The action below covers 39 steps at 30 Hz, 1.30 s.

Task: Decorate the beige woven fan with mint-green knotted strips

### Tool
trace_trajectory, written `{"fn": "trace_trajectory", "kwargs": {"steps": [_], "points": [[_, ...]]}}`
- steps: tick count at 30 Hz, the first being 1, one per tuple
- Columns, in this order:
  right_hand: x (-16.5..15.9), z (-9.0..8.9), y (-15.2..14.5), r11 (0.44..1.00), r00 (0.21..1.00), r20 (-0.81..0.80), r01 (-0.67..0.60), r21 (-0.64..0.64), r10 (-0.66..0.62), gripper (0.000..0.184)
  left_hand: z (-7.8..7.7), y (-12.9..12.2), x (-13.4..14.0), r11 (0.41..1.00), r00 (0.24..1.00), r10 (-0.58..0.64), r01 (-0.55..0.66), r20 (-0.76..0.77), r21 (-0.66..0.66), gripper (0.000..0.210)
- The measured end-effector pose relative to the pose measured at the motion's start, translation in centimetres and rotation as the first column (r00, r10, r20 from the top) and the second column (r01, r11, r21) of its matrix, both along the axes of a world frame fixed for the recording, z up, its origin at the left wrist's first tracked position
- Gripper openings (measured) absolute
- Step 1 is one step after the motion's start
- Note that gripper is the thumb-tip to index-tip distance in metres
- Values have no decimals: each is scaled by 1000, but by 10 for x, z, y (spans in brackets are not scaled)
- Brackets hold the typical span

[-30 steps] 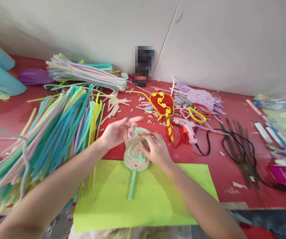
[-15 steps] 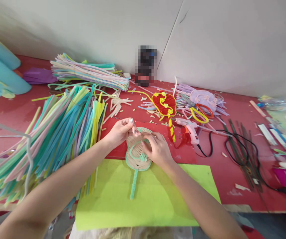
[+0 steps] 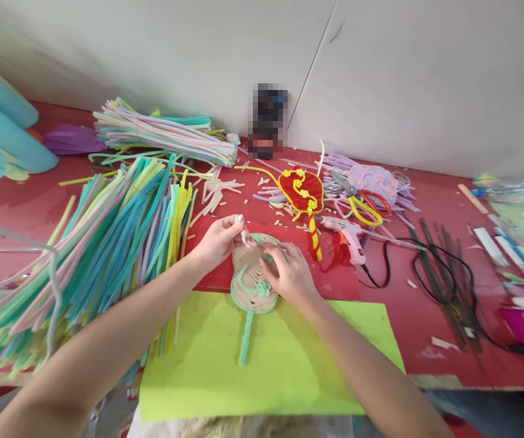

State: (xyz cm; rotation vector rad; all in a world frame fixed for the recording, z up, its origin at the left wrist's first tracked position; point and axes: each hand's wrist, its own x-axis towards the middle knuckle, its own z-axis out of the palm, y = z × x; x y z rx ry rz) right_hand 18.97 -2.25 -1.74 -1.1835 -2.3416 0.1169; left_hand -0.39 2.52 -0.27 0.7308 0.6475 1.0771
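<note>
Pale grey wall (image 3: 152, 48), thin dark seam (image 3: 313, 61), red tabletop (image 3: 430, 201)

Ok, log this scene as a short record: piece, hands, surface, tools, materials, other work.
Piece: beige and mint-green fan, its handle over a lime-green sheet
Left hand: at the fan's upper left, grip unclear
Right hand: over the fan's upper right, grip unclear
Surface: red table
Tools: pink glue gun; scissors with yellow and orange handles
Materials: fuzzy stems at left
Other work: red-and-yellow fan

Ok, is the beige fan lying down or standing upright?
Lying down: the beige fan shows its face upward, and its green handle lies along the yellow-green sheet.
</note>
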Motion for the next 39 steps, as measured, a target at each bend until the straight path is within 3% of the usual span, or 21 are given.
{"fn": "trace_trajectory", "kwargs": {"steps": [5, 10, 39], "points": [[0, 1, 0, 1000, 1000, 10, 10, 2, -10, 17, 2, -1, 1, 996, 999, 40, -40, -4, -84, 24], [0, 3, -1, 1000, 1000, 16, 3, -2, -3, 17, 2, -2, 1, 995, 998, 52, -54, -27, -82, 15], [0, 3, 0, 1000, 1000, 11, 5, 1, -5, 16, 2, -2, 1, 991, 998, 61, -63, -25, -114, 23]]}}
